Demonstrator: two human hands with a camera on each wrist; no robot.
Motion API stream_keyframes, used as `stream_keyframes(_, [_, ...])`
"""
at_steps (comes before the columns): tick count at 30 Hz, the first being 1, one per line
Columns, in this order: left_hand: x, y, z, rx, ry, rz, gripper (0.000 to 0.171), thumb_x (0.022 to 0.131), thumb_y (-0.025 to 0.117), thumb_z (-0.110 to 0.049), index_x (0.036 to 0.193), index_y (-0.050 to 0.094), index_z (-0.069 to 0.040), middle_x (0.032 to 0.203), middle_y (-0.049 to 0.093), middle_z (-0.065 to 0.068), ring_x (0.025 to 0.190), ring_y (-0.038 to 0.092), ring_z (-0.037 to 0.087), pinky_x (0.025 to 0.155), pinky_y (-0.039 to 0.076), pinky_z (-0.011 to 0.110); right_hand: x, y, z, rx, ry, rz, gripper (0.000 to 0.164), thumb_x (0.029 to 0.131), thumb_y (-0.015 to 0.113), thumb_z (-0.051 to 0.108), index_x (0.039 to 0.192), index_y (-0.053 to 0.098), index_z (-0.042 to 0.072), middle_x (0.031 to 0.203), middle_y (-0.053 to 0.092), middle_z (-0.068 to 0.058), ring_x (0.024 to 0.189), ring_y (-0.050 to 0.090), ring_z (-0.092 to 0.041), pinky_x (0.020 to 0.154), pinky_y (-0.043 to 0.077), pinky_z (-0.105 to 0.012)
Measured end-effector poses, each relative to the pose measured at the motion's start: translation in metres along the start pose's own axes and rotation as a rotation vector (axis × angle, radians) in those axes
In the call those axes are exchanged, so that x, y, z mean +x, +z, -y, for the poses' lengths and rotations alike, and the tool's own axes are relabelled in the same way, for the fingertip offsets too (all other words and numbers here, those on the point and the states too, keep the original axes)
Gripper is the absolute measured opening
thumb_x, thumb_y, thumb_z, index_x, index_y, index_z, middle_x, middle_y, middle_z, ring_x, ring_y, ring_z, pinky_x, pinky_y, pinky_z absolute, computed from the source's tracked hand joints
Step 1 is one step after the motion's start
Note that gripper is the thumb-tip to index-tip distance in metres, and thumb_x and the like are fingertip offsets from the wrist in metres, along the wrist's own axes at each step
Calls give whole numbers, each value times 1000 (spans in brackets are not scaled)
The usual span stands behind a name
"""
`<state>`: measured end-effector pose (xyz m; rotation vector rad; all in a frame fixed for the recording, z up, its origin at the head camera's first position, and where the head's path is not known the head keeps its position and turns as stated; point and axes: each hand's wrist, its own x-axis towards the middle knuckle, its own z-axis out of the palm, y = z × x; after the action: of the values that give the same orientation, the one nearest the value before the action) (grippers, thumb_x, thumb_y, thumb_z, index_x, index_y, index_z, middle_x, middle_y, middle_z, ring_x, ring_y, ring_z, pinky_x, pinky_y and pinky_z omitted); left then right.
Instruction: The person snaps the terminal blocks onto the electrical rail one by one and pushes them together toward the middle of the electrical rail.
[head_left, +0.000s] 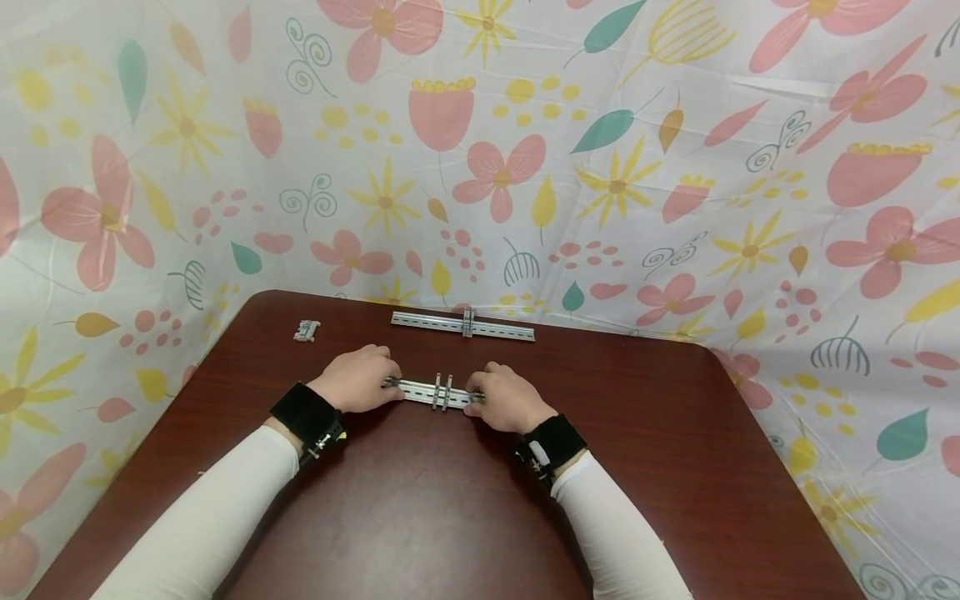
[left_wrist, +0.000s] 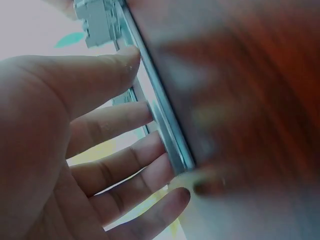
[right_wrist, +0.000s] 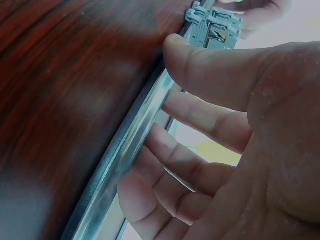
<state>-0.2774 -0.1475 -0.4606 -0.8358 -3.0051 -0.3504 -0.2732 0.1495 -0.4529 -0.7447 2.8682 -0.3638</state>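
A slotted metal DIN rail (head_left: 417, 391) lies crosswise near the middle of the table. Two thin grey terminal blocks (head_left: 437, 392) are mounted on it, a small gap apart. My left hand (head_left: 360, 381) holds the rail's left end, thumb along the near edge and fingers behind, as the rail (left_wrist: 167, 112) shows in the left wrist view. At the other end, my right hand (head_left: 512, 398) grips it the same way. The right wrist view shows grey block housings (right_wrist: 215, 27) beyond the thumb. Both rail ends are partly covered by the hands in the head view.
Behind the hands lies a second DIN rail (head_left: 427, 322) carrying a grey block (head_left: 468, 322). A loose pale grey piece (head_left: 307, 331) sits at the back left of the dark wooden table (head_left: 450, 517). A flower-patterned sheet (head_left: 525, 108) hangs along the table's back and sides.
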Motion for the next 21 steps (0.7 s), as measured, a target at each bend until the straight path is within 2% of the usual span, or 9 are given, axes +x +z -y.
stream_keyframes(8, [-3, -5, 32, -20, -63, -55, 24, 103, 81, -32, 115, 86, -11, 103, 70, 6, 97, 65, 28, 80, 58, 48, 2, 2, -2, -22, -6, -9, 30, 104, 83, 32, 128, 79, 14, 116, 64, -7, 108, 62, -26, 92, 56, -44])
stream_keyframes(11, [-4, -8, 45, -22, -96, -84, 26, 104, 80, -31, 118, 86, -10, 109, 73, 9, 101, 68, 31, 84, 60, 52, 2, 3, -3, -23, -7, -12, 30, 104, 83, 32, 127, 79, 14, 116, 64, -7, 108, 62, -27, 92, 57, -45])
stream_keyframes(16, [-7, -13, 62, -30, -188, -137, 31, 106, 78, -30, 124, 84, -6, 118, 73, 16, 112, 68, 39, 96, 58, 62, 3, 4, -4, -22, -7, -15, 30, 103, 83, 32, 127, 79, 13, 117, 64, -7, 109, 62, -27, 93, 57, -45])
stream_keyframes(21, [-11, -16, 75, -27, -267, -178, 38, 107, 76, -31, 129, 80, 0, 125, 68, 23, 117, 63, 43, 96, 57, 64, 2, 4, -3, -20, -11, -14, 30, 104, 83, 31, 126, 79, 13, 117, 64, -8, 109, 62, -28, 93, 56, -46])
